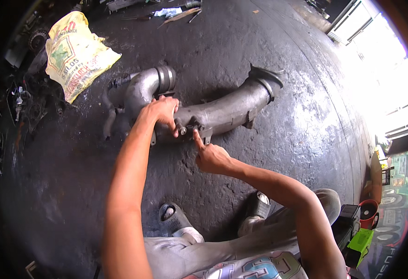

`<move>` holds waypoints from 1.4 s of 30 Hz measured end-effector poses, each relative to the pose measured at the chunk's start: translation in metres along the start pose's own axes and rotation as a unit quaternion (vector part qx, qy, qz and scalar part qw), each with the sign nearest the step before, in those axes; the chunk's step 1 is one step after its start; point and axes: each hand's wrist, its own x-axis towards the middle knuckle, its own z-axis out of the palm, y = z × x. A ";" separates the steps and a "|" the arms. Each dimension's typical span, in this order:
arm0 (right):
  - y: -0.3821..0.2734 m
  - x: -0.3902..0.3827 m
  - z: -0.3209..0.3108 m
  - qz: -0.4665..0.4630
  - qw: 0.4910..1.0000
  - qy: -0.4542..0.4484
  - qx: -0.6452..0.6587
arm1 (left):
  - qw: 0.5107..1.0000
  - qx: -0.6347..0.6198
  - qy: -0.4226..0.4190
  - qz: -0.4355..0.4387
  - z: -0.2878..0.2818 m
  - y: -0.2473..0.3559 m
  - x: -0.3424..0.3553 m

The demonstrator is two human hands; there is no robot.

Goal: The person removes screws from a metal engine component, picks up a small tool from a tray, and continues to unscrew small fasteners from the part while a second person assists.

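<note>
A large curved grey metal pipe (pixel 222 111) lies on the dark floor in front of me. It has a ribbed collar at its upper left end and a dark flange at its far right end. My left hand (pixel 162 111) grips the pipe near its left bend, fingers over the top and thumb on the near side. Beside that thumb sticks out a small metal fitting (pixel 183 130). Just right of it, the index finger of my right hand (pixel 213 157) reaches out and touches the pipe's near side by a small bracket. Its other fingers are curled in, with nothing visible in them.
A yellow printed sack (pixel 80 56) lies at the far left, near scattered metal parts (pixel 20 100). More scraps and a pale cloth (pixel 167 12) lie at the far edge. My sandalled feet (pixel 173 217) are close in front. A green box (pixel 361 242) stands at the right.
</note>
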 end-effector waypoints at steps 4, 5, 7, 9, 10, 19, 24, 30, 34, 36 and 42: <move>0.064 -0.008 -0.009 -0.244 0.914 -0.072 -0.317 | 1.000 -0.015 0.007 0.025 -0.006 0.015 0.011; 0.066 -0.014 -0.022 -0.256 0.911 -0.081 -0.315 | 0.999 -0.033 -0.002 0.019 -0.002 0.006 0.011; 0.041 -0.037 -0.068 -0.147 0.964 -0.115 -0.187 | 0.999 -0.037 0.007 -0.002 -0.003 -0.001 0.000; 0.020 -0.070 -0.114 -0.106 0.963 -0.129 -0.213 | 0.998 -0.052 0.029 0.000 -0.006 0.000 -0.005; 0.014 -0.088 -0.135 -0.070 0.959 -0.156 -0.225 | 0.999 -0.049 0.022 0.001 -0.007 0.006 -0.001; 0.053 -0.141 -0.185 -0.081 0.958 -0.185 -0.206 | 0.997 -0.074 -0.021 -0.029 -0.019 0.011 -0.010; 0.042 -0.125 -0.195 0.009 0.981 -0.082 -0.175 | 0.998 -0.061 -0.002 -0.031 -0.005 -0.006 -0.014; 0.074 -0.113 -0.179 -0.042 0.969 -0.169 -0.174 | 0.997 -0.067 -0.014 -0.040 -0.016 0.007 -0.020; 0.087 -0.113 -0.172 -0.063 0.972 -0.176 -0.141 | 0.997 -0.075 -0.015 -0.033 -0.009 0.005 -0.009; 0.085 -0.109 -0.173 -0.072 0.973 -0.163 -0.145 | 0.995 -0.073 -0.022 -0.065 -0.009 0.007 -0.013; 0.086 -0.104 -0.176 -0.079 0.967 -0.162 -0.178 | 0.996 -0.061 -0.035 -0.052 -0.020 0.012 -0.019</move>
